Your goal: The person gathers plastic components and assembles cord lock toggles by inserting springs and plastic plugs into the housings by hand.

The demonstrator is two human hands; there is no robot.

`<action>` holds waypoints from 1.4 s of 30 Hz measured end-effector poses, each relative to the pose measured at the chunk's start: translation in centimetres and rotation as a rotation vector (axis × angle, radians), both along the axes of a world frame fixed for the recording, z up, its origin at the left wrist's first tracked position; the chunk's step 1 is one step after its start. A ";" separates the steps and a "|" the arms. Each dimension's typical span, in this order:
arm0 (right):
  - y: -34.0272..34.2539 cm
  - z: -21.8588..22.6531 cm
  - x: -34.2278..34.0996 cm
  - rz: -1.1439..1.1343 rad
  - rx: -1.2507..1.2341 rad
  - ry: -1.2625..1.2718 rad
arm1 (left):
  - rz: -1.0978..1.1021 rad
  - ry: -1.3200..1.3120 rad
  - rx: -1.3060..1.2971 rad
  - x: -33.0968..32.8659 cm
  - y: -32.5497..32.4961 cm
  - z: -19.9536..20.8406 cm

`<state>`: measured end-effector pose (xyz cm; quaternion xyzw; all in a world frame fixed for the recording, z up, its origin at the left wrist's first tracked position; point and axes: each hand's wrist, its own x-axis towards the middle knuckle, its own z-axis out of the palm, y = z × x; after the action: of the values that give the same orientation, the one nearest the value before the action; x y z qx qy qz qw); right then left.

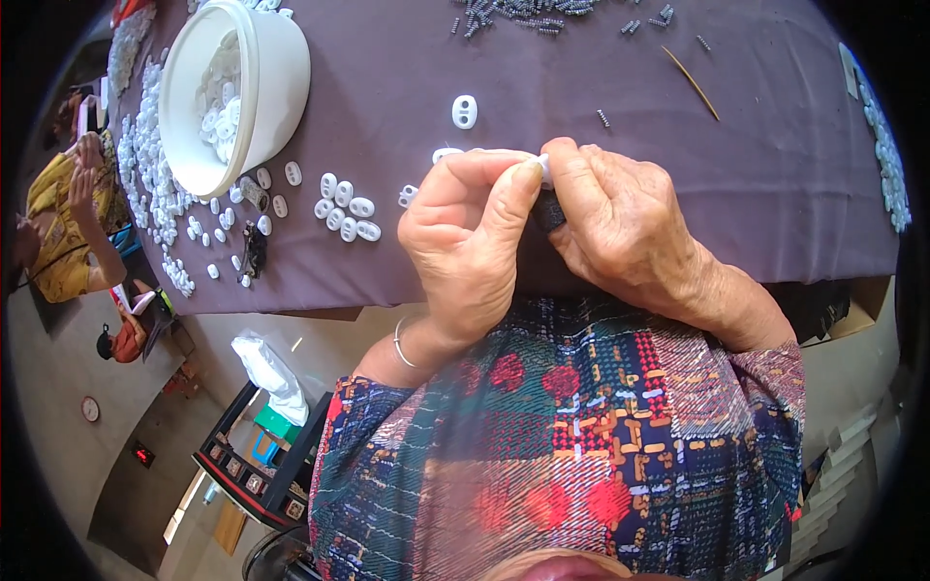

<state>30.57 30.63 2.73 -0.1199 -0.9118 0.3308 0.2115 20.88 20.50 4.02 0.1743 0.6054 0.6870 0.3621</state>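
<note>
Both hands meet over the near part of the table. My left hand [467, 232] is closed, its thumb and index finger pinching a small white plastic cord lock piece [545, 172]. From the other side my right hand [630, 218] is closed on the same piece, and its fingers cover most of it. Something dark [549, 210] shows under the right fingers; I cannot tell what it is. Just beyond the hands lies a white two-hole cord lock [465, 111]. A single small metal spring [603, 118] rests to the right of it.
Several finished-looking cord locks [348, 206] are grouped left of my hands. A white tub [250, 97] holds white parts, with many more loose white parts [145, 165] beside it. Springs [523, 12] are heaped at the far edge, near a thin brown stick [691, 83]. Another person [73, 208] sits at left.
</note>
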 end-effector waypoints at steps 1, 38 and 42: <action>0.1 0.0 0.0 0.005 0.014 -0.007 | -0.001 0.001 0.001 0.0 0.1 0.1; 1.9 0.1 0.0 -0.019 -0.644 0.107 | -0.064 -0.065 -0.082 -0.9 -0.2 1.3; 1.9 1.0 0.1 -0.178 -0.889 0.051 | -0.022 -0.025 -0.074 -1.0 -0.1 1.1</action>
<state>30.64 32.50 3.77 -0.2687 -0.6617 0.6738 0.1895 19.85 20.42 5.12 0.1590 0.6238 0.6622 0.3835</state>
